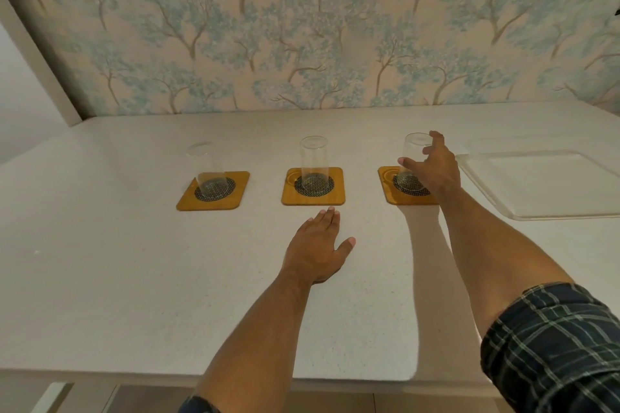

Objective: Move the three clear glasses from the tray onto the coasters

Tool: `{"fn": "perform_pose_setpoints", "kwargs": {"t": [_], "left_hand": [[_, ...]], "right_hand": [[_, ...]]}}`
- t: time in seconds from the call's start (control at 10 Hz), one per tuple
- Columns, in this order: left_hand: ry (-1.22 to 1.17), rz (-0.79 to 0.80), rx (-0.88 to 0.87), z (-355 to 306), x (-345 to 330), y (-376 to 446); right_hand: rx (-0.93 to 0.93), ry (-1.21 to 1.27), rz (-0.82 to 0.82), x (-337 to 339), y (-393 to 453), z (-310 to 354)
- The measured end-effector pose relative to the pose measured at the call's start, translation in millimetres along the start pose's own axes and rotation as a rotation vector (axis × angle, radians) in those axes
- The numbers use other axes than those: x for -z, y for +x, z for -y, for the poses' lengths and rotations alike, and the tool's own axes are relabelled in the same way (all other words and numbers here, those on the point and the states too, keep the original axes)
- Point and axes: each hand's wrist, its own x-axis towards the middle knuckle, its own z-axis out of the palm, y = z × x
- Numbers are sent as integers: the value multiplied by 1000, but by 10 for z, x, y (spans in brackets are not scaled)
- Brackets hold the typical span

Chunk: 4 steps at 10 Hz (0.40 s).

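Three wooden coasters with dark mesh centres lie in a row on the white counter. A clear glass (205,168) stands on the left coaster (188,203), and a second glass (314,157) stands on the middle coaster (339,196). The third glass (412,151) rests on the right coaster (385,174), with my right hand (436,171) wrapped around its right side, thumb in front and fingers behind. My left hand (318,245) lies flat on the counter just before the middle coaster, holding nothing. The clear tray (550,214) at the right has no glasses on it.
The white counter (134,278) runs back to a wall with tree-patterned wallpaper (302,27). Its front edge is near the bottom of the view. A white panel (37,54) rises at the far left.
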Motion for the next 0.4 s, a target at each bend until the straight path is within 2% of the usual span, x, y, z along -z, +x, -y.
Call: {"fn": "perform_pose_setpoints", "kwargs": {"t": [0.2,0.3,0.4], "left_hand": [[-9,-19,-2,9,6,10],[-103,15,11,10,36,27],[-269,-28,73,53,112,24]], "right_hand": [[19,-54,5,-12,4,-23],[61,-187,-85,33,-115,8],[210,-286,-248,38,-232,36]]}}
